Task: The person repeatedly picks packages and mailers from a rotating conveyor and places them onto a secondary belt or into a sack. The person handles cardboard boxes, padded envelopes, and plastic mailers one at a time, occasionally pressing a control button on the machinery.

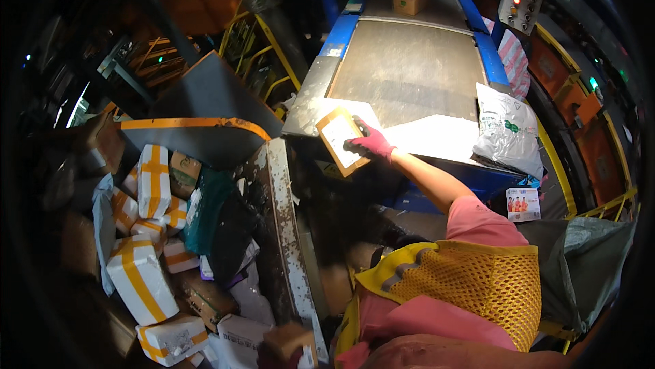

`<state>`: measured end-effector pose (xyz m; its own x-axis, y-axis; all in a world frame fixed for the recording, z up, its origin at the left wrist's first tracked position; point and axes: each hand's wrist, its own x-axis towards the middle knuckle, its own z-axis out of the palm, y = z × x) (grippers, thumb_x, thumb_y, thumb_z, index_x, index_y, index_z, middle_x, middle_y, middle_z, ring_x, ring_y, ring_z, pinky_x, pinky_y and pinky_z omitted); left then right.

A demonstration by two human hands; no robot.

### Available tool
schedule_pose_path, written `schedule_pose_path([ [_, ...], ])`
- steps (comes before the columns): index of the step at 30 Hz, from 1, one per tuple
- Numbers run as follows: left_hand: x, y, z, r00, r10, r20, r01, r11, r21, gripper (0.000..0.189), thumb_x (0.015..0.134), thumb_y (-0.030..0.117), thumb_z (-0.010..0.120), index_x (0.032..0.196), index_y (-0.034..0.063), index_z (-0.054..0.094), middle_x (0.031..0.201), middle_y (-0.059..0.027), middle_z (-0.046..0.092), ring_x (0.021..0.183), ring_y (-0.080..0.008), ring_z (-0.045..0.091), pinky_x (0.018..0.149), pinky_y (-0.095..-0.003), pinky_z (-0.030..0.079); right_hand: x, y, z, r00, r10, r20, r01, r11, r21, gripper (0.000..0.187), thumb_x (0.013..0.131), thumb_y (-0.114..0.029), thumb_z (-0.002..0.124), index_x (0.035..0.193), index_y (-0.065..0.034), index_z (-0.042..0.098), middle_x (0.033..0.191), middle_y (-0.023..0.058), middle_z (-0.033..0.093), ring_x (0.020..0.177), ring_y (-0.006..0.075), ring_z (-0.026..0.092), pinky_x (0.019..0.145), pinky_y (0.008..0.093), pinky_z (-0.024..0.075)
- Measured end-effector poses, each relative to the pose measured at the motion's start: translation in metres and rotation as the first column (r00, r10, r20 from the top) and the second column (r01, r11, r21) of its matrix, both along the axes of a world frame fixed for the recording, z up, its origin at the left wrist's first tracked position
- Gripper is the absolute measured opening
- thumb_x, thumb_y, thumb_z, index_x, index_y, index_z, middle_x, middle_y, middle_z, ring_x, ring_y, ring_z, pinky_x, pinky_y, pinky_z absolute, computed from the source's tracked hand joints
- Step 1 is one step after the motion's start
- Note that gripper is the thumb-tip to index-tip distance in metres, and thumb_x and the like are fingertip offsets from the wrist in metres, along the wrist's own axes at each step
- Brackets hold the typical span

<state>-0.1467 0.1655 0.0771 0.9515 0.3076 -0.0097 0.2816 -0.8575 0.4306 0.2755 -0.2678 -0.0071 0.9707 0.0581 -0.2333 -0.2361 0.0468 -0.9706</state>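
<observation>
My right hand (373, 142), in a red and dark work glove, grips a small cardboard box (339, 139) with a white label. It holds the box tilted over the near left corner of the belt conveyor (409, 69). At the bottom edge, my left hand (279, 357) is dim, blurred and partly cut off. It is against a brown carton (290, 339) and appears to grip it. Beside that carton lies a heap of parcels, among them a white foam box (140, 279) bound with yellow tape and a white printed carton (240, 341).
A brown carton (411, 1) rides farther up the belt. On the conveyor's near right corner rests a white plastic mailer (506, 131). A chipped metal edge (289, 236) borders the parcel heap. A button panel (521, 3) with a lit red lamp stands at upper right.
</observation>
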Motion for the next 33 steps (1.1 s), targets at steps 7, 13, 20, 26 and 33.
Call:
schedule_pose_path([
  [7,0.114,-0.02,-0.023,0.919,0.35,0.18,-0.199,0.808,-0.555,0.088,0.065,0.028,0.081,0.136,-0.0022,0.037,0.135,-0.0195,0.045,0.122,-0.0296,0.046,0.1,-0.0383,0.038,0.03,0.026,0.026,0.977,0.084,0.195,-0.067,0.994,-0.092,0.082,0.077,-0.021,0.073,0.146,-0.0139,0.029,0.092,0.0085,0.065,0.076,0.0119,0.061,0.064,0.0253,0.0498],
  [13,0.224,-0.054,-0.025,0.848,0.528,-0.039,-0.086,0.065,-0.994,0.055,0.087,0.032,0.065,0.129,0.0029,0.047,0.11,-0.0109,0.062,0.095,-0.0236,0.062,0.079,-0.0369,0.051,0.096,0.022,0.053,0.99,0.118,0.081,-0.106,0.985,-0.137,0.079,0.075,-0.034,0.072,0.142,-0.0113,0.037,0.102,0.0121,0.065,0.087,0.0188,0.062,0.075,0.0292,0.0493],
  [20,0.278,-0.052,-0.014,0.814,0.572,0.099,-0.049,0.238,-0.97,0.063,0.089,0.041,0.057,0.138,0.0063,0.038,0.135,-0.0143,0.047,0.12,-0.0298,0.048,0.101,-0.0399,0.038,0.132,-0.016,0.065,0.889,0.417,0.189,-0.072,0.534,-0.843,0.049,0.081,-0.046,0.053,0.118,-0.013,0.057,0.114,0.0182,0.054,0.11,0.036,0.052,0.094,0.0435,0.0406],
  [26,0.313,-0.076,-0.009,0.799,0.438,0.412,-0.335,0.893,-0.301,0.071,0.086,0.048,0.057,0.139,0.0069,0.038,0.135,-0.0147,0.047,0.12,-0.0301,0.047,0.1,-0.0395,0.038,0.131,-0.171,0.068,0.899,0.215,0.381,0.075,0.782,-0.618,0.046,0.086,-0.04,0.055,0.12,-0.0105,0.058,0.118,0.0165,0.059,0.108,0.0315,0.056,0.095,0.0376,0.0432],
  [33,0.378,-0.111,0.004,0.889,0.362,0.279,-0.391,0.919,0.053,0.076,0.083,0.055,0.054,0.139,0.0054,0.038,0.134,-0.0161,0.048,0.119,-0.0315,0.048,0.099,-0.0411,0.039,0.112,-0.466,0.128,0.145,-0.624,0.768,0.987,0.148,-0.066,0.048,0.082,-0.007,0.061,0.13,-0.0095,0.05,0.114,0.0108,0.06,0.082,0.017,0.061,0.071,0.0301,0.0501],
])
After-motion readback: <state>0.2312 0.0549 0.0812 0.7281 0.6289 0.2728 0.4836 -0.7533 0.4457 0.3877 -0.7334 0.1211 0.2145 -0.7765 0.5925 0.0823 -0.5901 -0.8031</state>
